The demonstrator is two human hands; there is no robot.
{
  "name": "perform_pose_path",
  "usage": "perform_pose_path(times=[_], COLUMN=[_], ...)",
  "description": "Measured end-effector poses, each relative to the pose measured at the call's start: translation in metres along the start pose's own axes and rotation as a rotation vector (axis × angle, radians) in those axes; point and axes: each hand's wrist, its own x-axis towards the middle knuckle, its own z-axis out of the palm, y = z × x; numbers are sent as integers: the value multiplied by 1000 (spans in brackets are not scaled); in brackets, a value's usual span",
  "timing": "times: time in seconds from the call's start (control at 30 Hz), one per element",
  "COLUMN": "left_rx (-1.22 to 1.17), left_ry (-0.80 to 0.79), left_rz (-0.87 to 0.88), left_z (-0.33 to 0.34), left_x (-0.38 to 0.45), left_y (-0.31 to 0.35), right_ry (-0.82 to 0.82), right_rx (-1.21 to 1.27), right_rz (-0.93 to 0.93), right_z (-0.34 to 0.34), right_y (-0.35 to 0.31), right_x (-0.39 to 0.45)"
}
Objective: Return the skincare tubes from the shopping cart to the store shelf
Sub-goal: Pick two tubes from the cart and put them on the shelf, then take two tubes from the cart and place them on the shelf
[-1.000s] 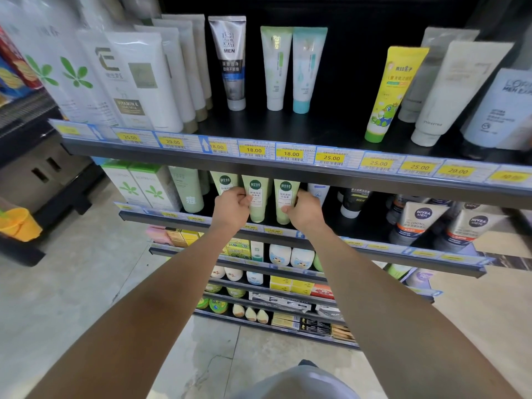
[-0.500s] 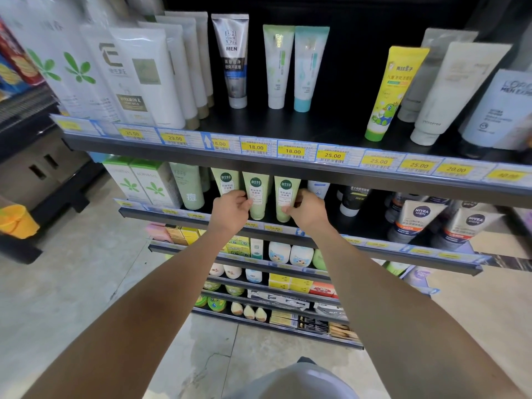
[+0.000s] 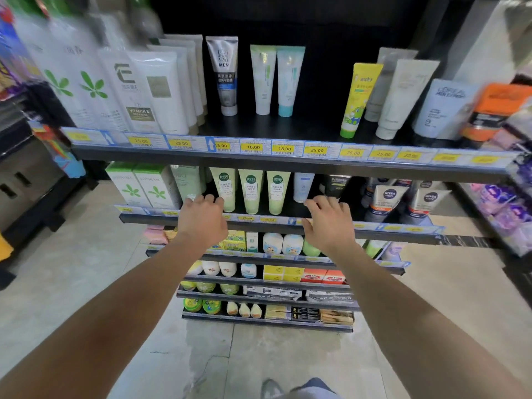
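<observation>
Centrally, stood three pale green skincare tubes [image 3: 251, 191] cap-down in a row on the second shelf [image 3: 374, 228], under the yellow price tags [image 3: 253, 147]. Hung left hand [image 3: 201, 218] just left of them, fingers loosely bent, holding nothing. Hovered right hand [image 3: 328, 223] at their right, fingers spread and empty, below a white tube [image 3: 302, 187].

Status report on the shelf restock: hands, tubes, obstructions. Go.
Left hand open, holding nothing. Right hand open, holding nothing. Three green tubes upright on second shelf, between the hands. Nothing blocking.
</observation>
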Motion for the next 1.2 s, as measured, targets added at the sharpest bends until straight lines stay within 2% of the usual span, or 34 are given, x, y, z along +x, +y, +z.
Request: perform_pose_path(times=[0.23, 0.33, 0.5, 0.67, 0.83, 1.2], left_rx=[-105, -128, -137, -108, -70, -87], left_ry=[68, 87, 124, 175, 212, 174], left_rz=[135, 221, 365, 520, 655, 872], left_z=[-25, -36, -68, -105, -146, -208], left_x=[-10, -14, -23, -40, -70, -144], left_y=[23, 56, 135, 241, 376, 648], right_ry=[60, 86, -13, 17, 15, -25], right_rx=[-77, -126, -176, -136, -137, -155], right_rz=[162, 245, 395, 553, 709, 987], right_z=[-50, -72, -103, -121, -135, -170], right_y=[29, 53, 107, 185, 278, 458], right_x=[-76, -112, -176, -254, -338, -521])
